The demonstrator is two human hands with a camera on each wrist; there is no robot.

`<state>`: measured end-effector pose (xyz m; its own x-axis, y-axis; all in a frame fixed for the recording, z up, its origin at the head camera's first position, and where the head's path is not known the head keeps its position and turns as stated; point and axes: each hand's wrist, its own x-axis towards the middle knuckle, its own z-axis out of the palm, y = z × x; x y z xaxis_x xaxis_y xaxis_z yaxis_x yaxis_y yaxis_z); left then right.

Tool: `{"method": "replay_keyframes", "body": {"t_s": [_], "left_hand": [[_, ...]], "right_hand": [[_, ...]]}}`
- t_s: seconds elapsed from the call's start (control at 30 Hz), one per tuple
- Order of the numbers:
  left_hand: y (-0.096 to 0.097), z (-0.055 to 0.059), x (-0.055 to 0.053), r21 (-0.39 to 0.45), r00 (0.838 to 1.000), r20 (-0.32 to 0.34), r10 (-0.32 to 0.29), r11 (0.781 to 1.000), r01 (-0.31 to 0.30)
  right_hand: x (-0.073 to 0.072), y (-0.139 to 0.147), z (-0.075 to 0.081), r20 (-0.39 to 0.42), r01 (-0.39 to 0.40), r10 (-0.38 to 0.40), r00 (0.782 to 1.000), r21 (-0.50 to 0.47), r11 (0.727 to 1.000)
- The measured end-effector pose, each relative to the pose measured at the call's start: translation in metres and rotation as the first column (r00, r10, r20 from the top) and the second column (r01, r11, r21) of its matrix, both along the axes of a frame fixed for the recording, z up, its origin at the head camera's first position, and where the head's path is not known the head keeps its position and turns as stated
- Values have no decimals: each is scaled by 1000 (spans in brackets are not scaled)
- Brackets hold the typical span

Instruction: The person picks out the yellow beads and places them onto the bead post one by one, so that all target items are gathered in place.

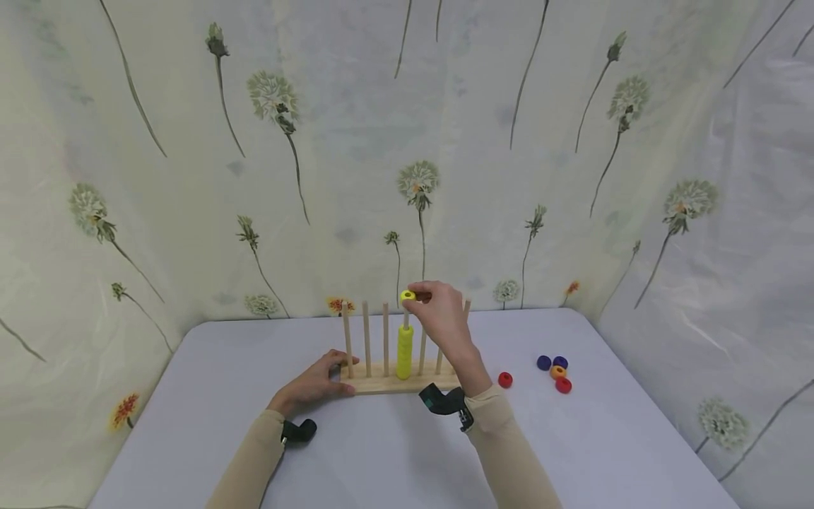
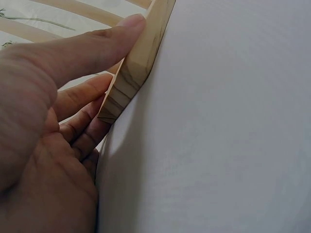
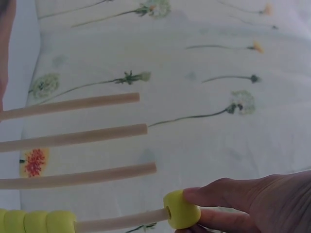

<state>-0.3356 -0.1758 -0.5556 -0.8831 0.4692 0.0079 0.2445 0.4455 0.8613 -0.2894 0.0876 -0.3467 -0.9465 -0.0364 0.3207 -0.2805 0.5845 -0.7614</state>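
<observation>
A wooden peg board [image 1: 381,384] with several upright pegs stands on the table. My left hand [image 1: 314,385] grips its left end, thumb on the front edge and fingers behind, as the left wrist view also shows. On a middle peg sits a stack of yellow beads [image 1: 404,353]. Over that same peg, my right hand [image 1: 443,314] pinches one yellow bead [image 3: 181,209] between thumb and fingers. In the right wrist view the peg's tip meets the hole of this bead, with bare peg between it and the stack. The other visible pegs [image 1: 366,339] carry no beads.
Right of the board lies a red bead [image 1: 505,380]. Farther right is a small group: two dark blue beads [image 1: 543,363], an orange bead [image 1: 557,372] and another red bead [image 1: 563,385]. A flower-printed curtain [image 1: 356,177] rises behind the white table [image 1: 356,459].
</observation>
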Motion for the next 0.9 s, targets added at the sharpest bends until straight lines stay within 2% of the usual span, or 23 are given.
{"method": "replay_keyframes", "body": {"t_s": [0.27,0.63,0.77,0.9], "left_hand": [[-2,-2,-3,2,1000,13,-16,1000,16],[0,-2,1,-7,1000,7,-6,1000,6],[0,-1,1,-26,1000,4,-4,1000,4],[0,2,2,-29,1000,3,0,1000,0]], "right_hand": [[-1,-1,-2,3,5,-5,1000,-2,1000],[2,2,-6,1,8,-8,1000,-22,1000],[1,7,-9,10,-1,1,1000,-59,998],[-2,14,-17,-19,-66,64,998,-137,988]]}}
